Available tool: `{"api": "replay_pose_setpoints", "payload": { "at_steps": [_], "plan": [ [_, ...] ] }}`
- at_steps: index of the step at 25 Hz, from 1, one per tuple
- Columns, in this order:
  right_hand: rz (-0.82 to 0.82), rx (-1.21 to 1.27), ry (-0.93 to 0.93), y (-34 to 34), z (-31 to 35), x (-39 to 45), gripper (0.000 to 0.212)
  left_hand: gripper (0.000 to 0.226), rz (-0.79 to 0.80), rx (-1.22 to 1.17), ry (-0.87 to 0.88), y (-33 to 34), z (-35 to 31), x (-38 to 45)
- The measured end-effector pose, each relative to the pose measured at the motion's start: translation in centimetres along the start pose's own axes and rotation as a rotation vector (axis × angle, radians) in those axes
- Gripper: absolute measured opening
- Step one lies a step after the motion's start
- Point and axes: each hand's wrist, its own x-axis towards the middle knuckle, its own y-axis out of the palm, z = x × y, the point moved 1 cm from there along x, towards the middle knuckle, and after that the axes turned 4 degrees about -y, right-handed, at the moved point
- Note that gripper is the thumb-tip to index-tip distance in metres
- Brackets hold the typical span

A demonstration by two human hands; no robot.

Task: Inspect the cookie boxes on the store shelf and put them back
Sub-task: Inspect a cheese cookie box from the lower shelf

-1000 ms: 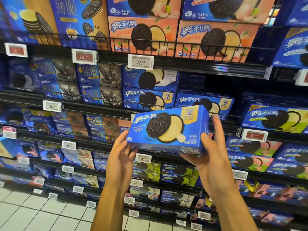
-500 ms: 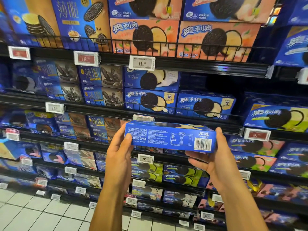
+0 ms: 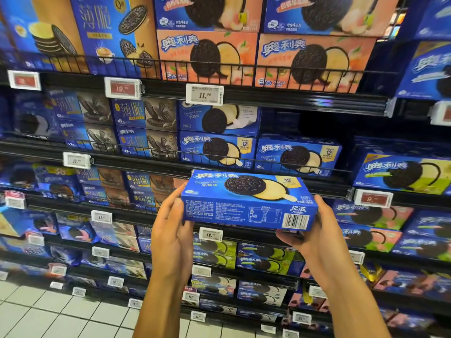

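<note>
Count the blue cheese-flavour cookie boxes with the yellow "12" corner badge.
3: the held box, gripped by the left hand and right hand, plus two side by side on the shelf above. More may sit hidden behind.

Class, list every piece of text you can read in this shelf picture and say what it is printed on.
"Cheese Flavor", "12", "亿滋": held box, in left hand and right hand.
"11.50": white price tag.
"19.": red price tag.
"12.": tag under the box.
"薄脆": thin-cookie boxes.
Nutrition panel and barcode digits: too small to read.

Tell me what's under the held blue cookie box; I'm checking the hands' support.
Right hand fingers curl beneath the blue cookie box; left hand grips its end. The underside itself is hidden.
</note>
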Motion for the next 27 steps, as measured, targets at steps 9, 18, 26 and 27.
{"api": "replay_pose_setpoints", "payload": {
  "at_steps": [9, 18, 26, 27],
  "plan": [
    [0.068, -0.003, -0.203, -0.9, 0.0, -0.2, 0.051, 0.044, -0.055, 0.009, 0.036, -0.3, 0.5, 0.0],
    [0.041, -0.272, -0.362, -2.0, 0.3, -0.3, 0.048, 0.054, -0.001, 0.27, 0.018, -0.9, 1.4, 0.4],
    [0.02, -0.436, -0.523, -1.9, 0.3, -0.7, 0.056, 0.047, -0.068, 0.344, 0.191, -0.4, 1.5, 0.2],
    [0.015, -0.405, -0.541, -1.7, 0.3, -0.7, 0.057, 0.05, -0.058, 0.316, 0.197, -0.3, 1.4, 0.2]
  ]
}}
